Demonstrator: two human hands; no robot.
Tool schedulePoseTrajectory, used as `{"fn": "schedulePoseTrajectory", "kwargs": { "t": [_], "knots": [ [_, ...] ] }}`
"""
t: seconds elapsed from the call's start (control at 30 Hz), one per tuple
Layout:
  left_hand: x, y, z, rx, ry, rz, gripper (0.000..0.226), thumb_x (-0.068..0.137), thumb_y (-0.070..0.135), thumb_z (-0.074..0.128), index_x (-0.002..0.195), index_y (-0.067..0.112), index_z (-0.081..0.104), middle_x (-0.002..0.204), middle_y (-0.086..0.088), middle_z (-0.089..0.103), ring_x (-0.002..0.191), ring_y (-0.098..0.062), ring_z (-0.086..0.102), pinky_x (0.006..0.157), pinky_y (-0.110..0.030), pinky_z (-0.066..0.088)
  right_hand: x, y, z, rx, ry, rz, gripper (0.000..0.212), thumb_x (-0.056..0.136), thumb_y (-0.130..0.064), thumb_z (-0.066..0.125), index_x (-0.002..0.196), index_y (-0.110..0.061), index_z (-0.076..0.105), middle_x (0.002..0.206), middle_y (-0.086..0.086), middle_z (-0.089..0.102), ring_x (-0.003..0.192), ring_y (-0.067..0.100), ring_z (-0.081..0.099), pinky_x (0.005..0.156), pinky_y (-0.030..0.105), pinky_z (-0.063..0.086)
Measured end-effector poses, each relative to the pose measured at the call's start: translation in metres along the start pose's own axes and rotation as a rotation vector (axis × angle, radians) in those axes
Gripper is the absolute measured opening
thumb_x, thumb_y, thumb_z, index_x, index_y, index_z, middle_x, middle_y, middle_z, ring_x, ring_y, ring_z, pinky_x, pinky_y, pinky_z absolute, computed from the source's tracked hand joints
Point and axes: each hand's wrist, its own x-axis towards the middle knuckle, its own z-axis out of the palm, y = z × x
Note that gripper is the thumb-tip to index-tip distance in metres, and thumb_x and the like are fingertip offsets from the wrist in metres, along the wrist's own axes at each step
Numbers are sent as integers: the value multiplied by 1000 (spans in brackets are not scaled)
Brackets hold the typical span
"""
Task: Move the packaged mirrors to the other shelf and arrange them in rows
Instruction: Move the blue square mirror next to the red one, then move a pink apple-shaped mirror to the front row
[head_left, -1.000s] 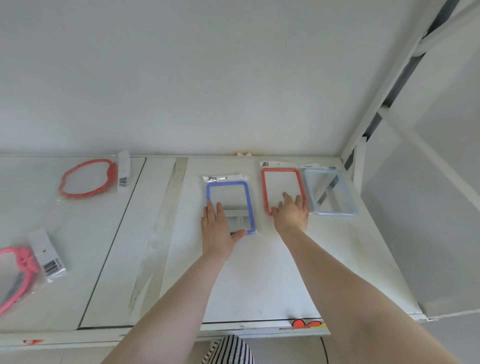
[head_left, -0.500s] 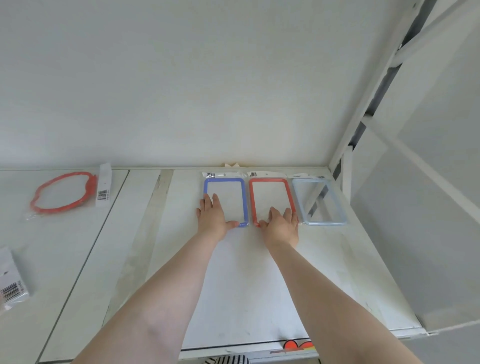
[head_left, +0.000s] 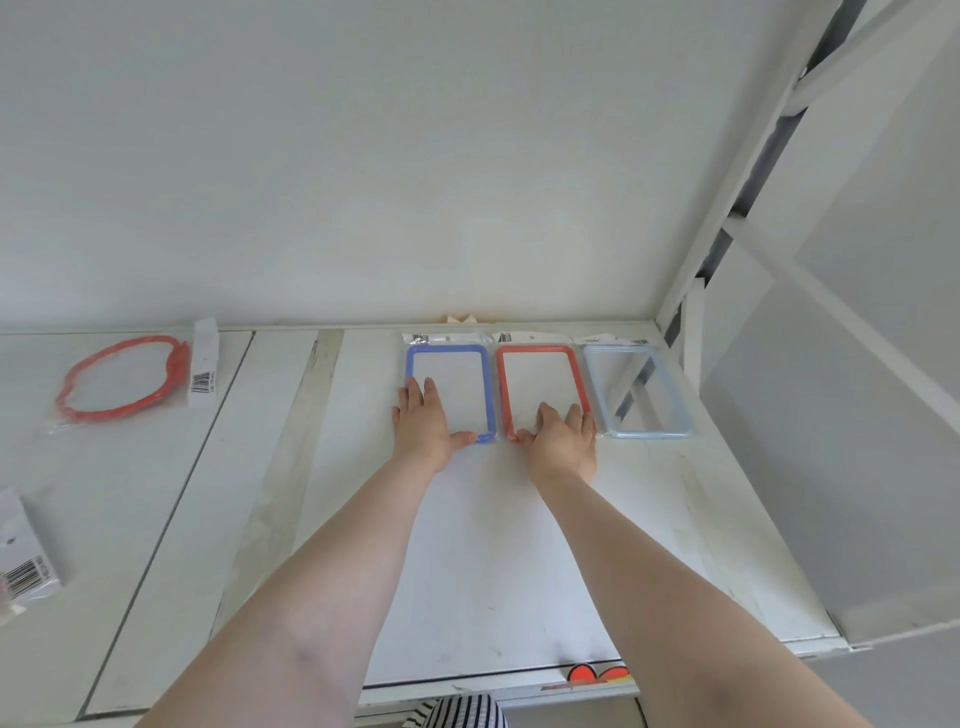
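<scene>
Presently, white shelf board (head_left: 488, 571): three bagged rectangular mirrors in a row along rear edge by back wall, w/ bare board in front to the near edge; white upright post (head_left: 693, 332) bounds right side. Blue-framed packaged mirror (head_left: 449, 364), red-framed packaged mirror (head_left: 537, 374), pale-blue-framed packaged mirror (head_left: 636, 389) lie flat, nearly touching. Left hand (head_left: 423, 423) flat, fingers spread, on blue one; right hand (head_left: 563, 441) likewise on red; neither grips. Round red-framed bagged mirror (head_left: 122, 382) on left board, well apart.

Plain white wall (head_left: 415, 156), white shelf (head_left: 493, 571), white frame (head_left: 727, 182) at right
</scene>
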Motion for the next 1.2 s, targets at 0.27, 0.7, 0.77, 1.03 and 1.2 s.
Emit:
{"fn": "schedulePoseTrajectory", "kwargs": {
  "t": [0.27,0.7,0.77,1.03,1.2],
  "knots": [
    [0,2,-1,28,-19,-12,105,82,48,67,153,9,-1,161,-15,-11,150,-32,-10,121,-44,2,-1,-5,-3,-29,0,12,43,94,-37,53,133,-20,46,155,11,25,148,30,13,119,43,23],
    [-44,17,-33,-67,4,141,48,91,21,55,139,15,46,140,-7,51,127,-26,51,105,-35,42,-41,-16,-52,93,-37,-107,42,96,-21,53,137,-19,49,139,3,51,126,25,50,97,40,49],
    [-72,16,-40,-39,3,169,43,91,18,54,134,15,51,136,-7,55,124,-26,53,102,-33,44,-61,-14,-61,50,-82,-160,40,95,-19,53,135,-19,51,136,3,55,122,25,54,94,37,50],
    [-178,-13,-69,145,-44,171,42,87,10,54,128,19,57,128,-2,61,119,-24,57,98,-31,46,-151,-18,-63,-75,-174,-328,38,94,-19,53,132,-24,53,128,2,57,123,22,49,90,34,47],
    [-223,-49,-72,163,-60,120,43,88,9,52,129,19,56,128,0,61,120,-21,56,97,-29,45,-200,-29,-40,-71,-223,-419,38,93,-21,54,131,-23,56,125,3,59,120,22,51,90,34,47]
  ]
}}
